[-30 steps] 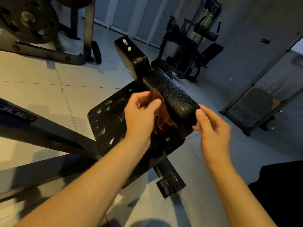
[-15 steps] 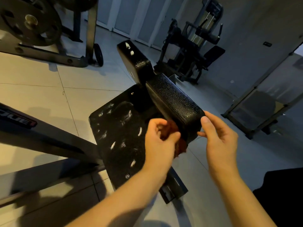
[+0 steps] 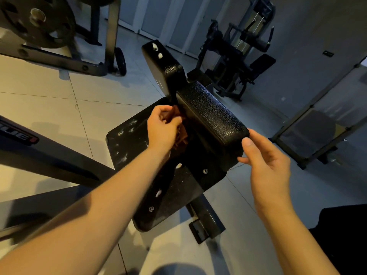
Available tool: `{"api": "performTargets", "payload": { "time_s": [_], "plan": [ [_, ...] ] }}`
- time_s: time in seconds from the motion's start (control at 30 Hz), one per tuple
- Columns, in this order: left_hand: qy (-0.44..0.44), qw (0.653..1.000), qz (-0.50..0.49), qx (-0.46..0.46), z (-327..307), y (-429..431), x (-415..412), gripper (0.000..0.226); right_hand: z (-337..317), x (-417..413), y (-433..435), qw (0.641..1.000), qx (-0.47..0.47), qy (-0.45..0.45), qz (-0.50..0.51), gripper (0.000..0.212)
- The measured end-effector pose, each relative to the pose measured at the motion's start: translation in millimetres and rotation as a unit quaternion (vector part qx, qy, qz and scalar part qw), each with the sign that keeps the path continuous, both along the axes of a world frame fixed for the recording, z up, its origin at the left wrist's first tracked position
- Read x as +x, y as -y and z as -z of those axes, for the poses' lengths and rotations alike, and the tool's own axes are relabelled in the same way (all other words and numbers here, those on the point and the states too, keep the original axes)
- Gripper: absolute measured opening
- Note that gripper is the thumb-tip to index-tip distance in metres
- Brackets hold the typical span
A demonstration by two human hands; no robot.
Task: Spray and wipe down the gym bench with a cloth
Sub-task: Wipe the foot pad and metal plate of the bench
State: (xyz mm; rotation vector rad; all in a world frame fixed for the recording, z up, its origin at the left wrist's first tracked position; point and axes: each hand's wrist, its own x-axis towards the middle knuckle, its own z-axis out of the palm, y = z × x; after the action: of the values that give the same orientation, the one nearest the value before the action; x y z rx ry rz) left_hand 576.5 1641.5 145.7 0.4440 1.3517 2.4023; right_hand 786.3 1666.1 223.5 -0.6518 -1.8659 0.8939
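cloth (image 3: 181, 136): mostly hidden behind left hand (image 3: 161, 129) | weight plate (image 3: 49, 26): cut by top-left edge | frame lettering (image 3: 19, 135): cut at left edge, unreadable | right hand (image 3: 268, 165) grip on bench pad (image 3: 210, 116): unclear
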Motion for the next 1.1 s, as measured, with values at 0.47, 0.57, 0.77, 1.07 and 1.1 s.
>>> {"api": "performTargets", "payload": {
  "time_s": [0.47, 0.57, 0.77, 1.07, 1.1],
  "plan": [
    [0.084, 0.995, 0.058, 0.009, 15, 5, 87, 0.022, 0, -1, 3, 1.000, 0.012, 0.005, 0.013, 0.026],
    [0.102, 0.995, 0.012, 0.003, 4, -8, 28, 0.021, 2, -2, 3, 1.000, 0.005, 0.001, 0.019, 0.026],
    [0.189, 0.980, 0.063, -0.002, 15, -28, 18, 0.017, 3, -5, 2, 0.999, -0.002, -0.002, 0.035, 0.025],
    [0.220, 0.963, 0.155, 0.025, 7, 11, 89, 0.020, -1, -7, 3, 0.999, 0.015, -0.007, 0.028, 0.026],
    [0.219, 0.967, 0.128, 0.035, -2, 14, 77, 0.020, -1, -6, 4, 0.999, 0.016, -0.006, 0.028, 0.027]
  ]
}}
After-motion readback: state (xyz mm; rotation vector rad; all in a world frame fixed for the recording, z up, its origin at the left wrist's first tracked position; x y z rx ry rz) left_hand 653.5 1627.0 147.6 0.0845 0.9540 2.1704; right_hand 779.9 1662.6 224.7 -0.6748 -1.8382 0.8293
